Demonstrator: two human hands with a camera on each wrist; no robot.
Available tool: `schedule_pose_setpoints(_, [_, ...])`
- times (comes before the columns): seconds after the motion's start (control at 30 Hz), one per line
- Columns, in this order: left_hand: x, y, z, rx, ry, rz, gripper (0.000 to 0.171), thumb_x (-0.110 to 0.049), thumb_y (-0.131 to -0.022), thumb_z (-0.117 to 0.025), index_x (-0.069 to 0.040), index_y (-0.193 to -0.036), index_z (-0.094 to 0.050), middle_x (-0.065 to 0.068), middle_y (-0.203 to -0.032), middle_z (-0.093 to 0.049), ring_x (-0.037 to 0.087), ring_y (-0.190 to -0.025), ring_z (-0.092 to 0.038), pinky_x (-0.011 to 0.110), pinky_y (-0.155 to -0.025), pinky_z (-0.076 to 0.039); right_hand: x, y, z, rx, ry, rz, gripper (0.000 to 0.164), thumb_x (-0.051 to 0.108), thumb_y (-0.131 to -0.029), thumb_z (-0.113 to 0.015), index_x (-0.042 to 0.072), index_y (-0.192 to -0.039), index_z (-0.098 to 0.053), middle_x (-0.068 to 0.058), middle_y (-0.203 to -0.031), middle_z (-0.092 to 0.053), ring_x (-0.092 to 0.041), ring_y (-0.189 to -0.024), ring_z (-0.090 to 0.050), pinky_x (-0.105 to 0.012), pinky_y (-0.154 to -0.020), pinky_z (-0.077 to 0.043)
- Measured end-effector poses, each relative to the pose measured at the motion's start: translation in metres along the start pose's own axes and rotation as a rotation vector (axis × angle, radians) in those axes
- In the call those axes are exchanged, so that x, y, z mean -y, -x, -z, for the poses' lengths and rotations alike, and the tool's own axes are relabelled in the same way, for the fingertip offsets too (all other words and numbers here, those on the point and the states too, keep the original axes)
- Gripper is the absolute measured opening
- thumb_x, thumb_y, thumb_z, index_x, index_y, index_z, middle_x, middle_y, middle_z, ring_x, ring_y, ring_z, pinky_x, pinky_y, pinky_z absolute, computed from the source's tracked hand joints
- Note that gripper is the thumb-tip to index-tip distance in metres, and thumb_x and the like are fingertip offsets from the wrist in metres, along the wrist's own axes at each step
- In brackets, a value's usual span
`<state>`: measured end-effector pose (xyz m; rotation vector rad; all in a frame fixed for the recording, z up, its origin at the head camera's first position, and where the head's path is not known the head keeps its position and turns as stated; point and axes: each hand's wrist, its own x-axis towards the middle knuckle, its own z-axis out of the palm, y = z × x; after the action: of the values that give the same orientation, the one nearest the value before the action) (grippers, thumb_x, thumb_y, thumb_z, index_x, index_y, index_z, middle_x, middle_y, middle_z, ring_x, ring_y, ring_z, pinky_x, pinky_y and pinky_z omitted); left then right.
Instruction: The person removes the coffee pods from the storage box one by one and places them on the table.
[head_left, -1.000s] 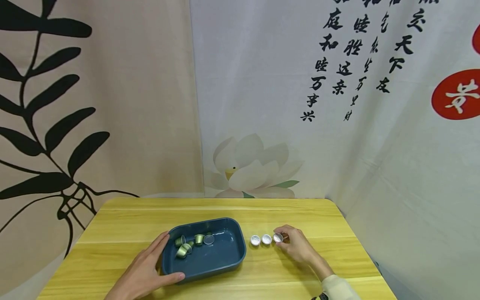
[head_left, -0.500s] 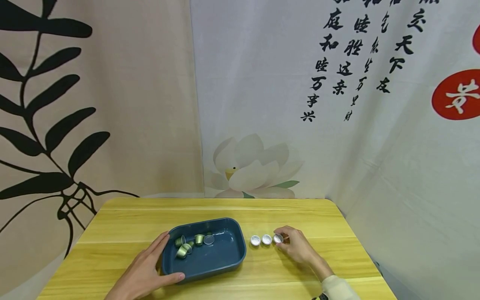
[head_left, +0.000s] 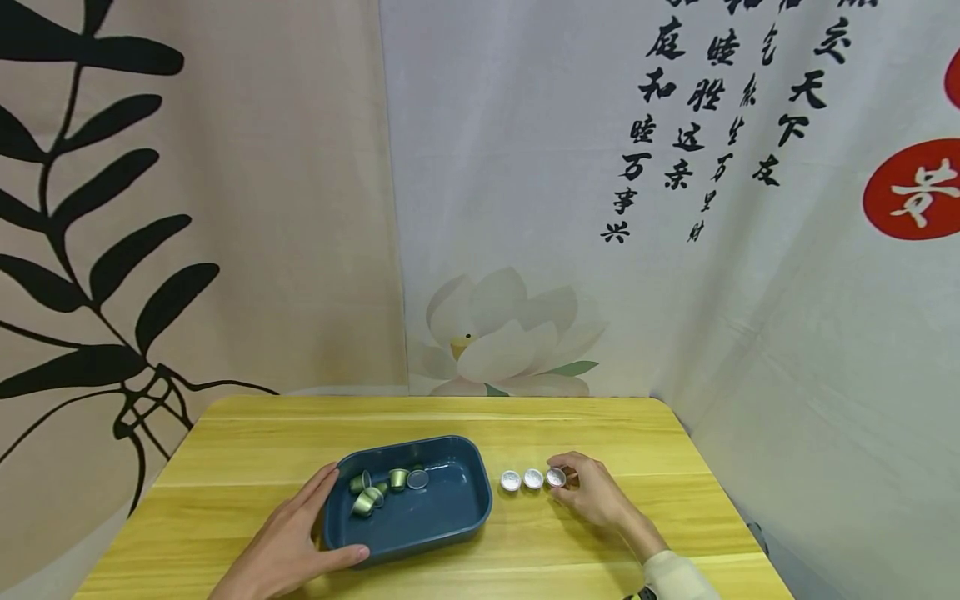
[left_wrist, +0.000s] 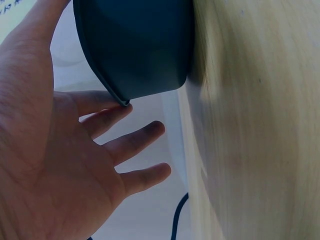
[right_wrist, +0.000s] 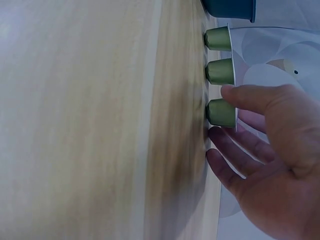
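Observation:
My right hand pinches a green coffee capsule between thumb and fingers near its rim. It stands upright on the table, silvery lid up, at the right end of a row. Beside it in the row stand a middle coffee capsule and a left coffee capsule. At the left end of a dark blue tray, my left hand is spread with thumb on the near rim and index finger at the far rim corner. Its other fingers extend straight, off the tray. Several green capsules lie jumbled in the tray's left half.
The wooden table ends at the back against a fabric backdrop printed with a lotus and black writing. A dark cable hangs past the table edge in the left wrist view.

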<state>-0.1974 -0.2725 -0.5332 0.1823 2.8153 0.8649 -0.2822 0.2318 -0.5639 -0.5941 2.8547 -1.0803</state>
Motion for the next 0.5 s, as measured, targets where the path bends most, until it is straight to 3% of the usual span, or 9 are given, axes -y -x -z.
schedule_pose_setpoints(0.27, [0.0001, -0.0004, 0.0001, 0.001, -0.007, 0.005, 0.139, -0.078, -0.085, -0.086, -0.002, -0.181, -0.02, 0.028, -0.188, -0.019, 0.062, -0.162, -0.04, 0.084, -0.122, -0.042, 0.0002, 0.0005, -0.0002, -0.001, -0.034, 0.004, 0.074, 0.015, -0.097, -0.091, -0.002, -0.16, -0.057, -0.024, -0.147, -0.07, -0.03, -0.122, -0.074, -0.048, -0.102, -0.066])
schedule_pose_setpoints(0.5, [0.0006, -0.0005, -0.0003, -0.006, -0.012, -0.003, 0.138, -0.078, -0.085, -0.086, -0.001, -0.18, -0.021, 0.029, -0.187, -0.02, 0.062, -0.161, -0.041, 0.084, -0.121, -0.043, 0.0018, 0.0027, 0.0, -0.012, -0.032, -0.008, 0.086, 0.023, -0.095, -0.093, 0.002, -0.167, -0.05, -0.025, -0.157, -0.063, -0.033, -0.129, -0.071, -0.059, -0.11, -0.062])
